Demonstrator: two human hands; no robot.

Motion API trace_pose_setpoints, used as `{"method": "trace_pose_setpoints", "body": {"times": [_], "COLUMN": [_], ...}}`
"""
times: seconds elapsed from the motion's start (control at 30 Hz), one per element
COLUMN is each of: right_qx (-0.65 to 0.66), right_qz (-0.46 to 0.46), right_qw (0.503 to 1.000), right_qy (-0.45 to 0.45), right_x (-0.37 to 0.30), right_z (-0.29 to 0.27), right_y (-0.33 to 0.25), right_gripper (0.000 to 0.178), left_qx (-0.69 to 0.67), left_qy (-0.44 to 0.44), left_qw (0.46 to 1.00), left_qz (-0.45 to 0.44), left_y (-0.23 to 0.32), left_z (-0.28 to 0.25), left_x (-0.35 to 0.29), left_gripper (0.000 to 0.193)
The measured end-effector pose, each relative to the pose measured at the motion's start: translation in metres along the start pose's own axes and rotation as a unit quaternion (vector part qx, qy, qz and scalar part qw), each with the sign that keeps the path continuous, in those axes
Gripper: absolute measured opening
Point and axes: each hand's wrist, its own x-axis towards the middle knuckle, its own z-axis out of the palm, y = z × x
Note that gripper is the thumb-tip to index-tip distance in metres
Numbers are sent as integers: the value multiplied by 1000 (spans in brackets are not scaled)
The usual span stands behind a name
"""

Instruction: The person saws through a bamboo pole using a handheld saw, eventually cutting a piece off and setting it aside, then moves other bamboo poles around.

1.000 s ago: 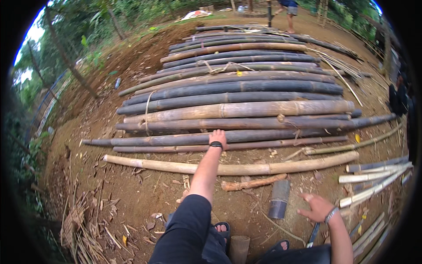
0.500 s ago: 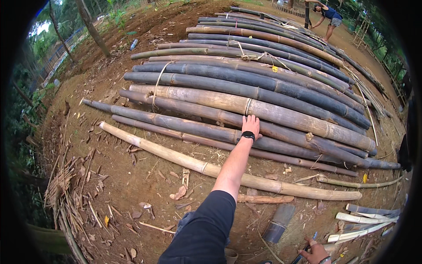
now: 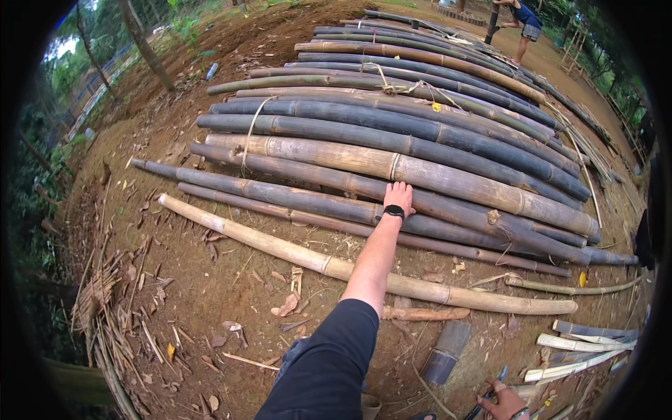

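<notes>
My left hand [image 3: 399,198], a black watch [image 3: 394,211] on its wrist, lies on a dark brown bamboo pole [image 3: 301,170] in the near part of a long row. Its fingers stretch out over the pole's top. At the lower right edge, my right hand [image 3: 507,404] is closed around a slim dark pen-like stick [image 3: 483,402] with a blue end; its exact kind is unclear. Nearer than the row, a pale bamboo pole [image 3: 273,241] passes under my left forearm. A short dark bamboo piece [image 3: 446,353] lies left of my right hand.
Split bamboo strips [image 3: 581,357] lie at the right. Bundled thin sticks [image 3: 105,315] and dry leaves cover ground at the left. Another person [image 3: 525,24] stands bent by a post [image 3: 493,21] at the far right. A plastic bottle [image 3: 213,71] lies on the far-left soil.
The far person has shifted, the upper body now mostly beyond the picture's top edge. The view has shifted slightly; my left hand stays on the same pole and my right keeps its hold.
</notes>
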Motion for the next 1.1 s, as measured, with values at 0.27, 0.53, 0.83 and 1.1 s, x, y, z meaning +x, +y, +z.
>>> {"method": "trace_pose_setpoints", "body": {"times": [0.27, 0.53, 0.83, 1.1], "right_qx": [-53, 23, 2, 19], "right_qz": [0, -10, -4, -17], "right_qw": [999, 1000, 1000, 1000], "right_qy": [7, -4, -16, 15], "right_x": [-9, -13, -19, -43], "right_z": [1, -13, -28, -18], "right_y": [-3, -28, -36, -28], "right_gripper": [58, 63, 71, 68], "left_qx": [13, -26, 28, 55], "left_qy": [-24, 6, -64, -75], "left_qw": [1000, 1000, 998, 992], "left_qz": [3, 14, 12, 80], "left_y": [-5, -2, -6, -2], "left_z": [-16, -19, -13, -39], "left_x": [-4, -9, 2, -11], "left_gripper": [70, 80, 70, 66]}}
